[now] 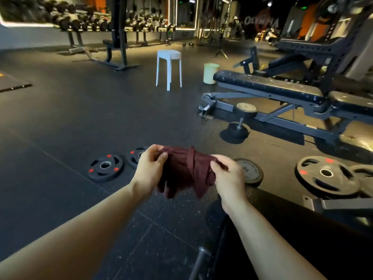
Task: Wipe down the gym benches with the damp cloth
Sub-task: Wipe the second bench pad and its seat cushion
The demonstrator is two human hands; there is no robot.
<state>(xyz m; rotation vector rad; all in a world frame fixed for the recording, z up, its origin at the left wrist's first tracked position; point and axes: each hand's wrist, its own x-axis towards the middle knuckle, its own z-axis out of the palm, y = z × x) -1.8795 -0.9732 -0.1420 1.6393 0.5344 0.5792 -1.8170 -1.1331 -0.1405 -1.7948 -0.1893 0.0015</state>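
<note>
A dark maroon cloth (pixel 184 170) hangs bunched between both hands above the floor. My left hand (pixel 150 170) pinches its upper left edge, and my right hand (pixel 228 174) pinches its right edge. A black padded bench (pixel 268 86) on a grey steel frame stands at the right, its pad speckled with pale flecks. Another black bench pad (pixel 282 225) lies close below my right forearm at the lower right. A third bench (pixel 110 44) stands far off near the dumbbell rack.
A white plastic stool (pixel 169 67) and a pale yellow bucket (pixel 211 73) stand on the dark rubber floor ahead. Weight plates (pixel 105 167) lie on the floor near my hands, larger ones (pixel 327 175) at the right. A dumbbell (pixel 240 122) leans by the bench frame.
</note>
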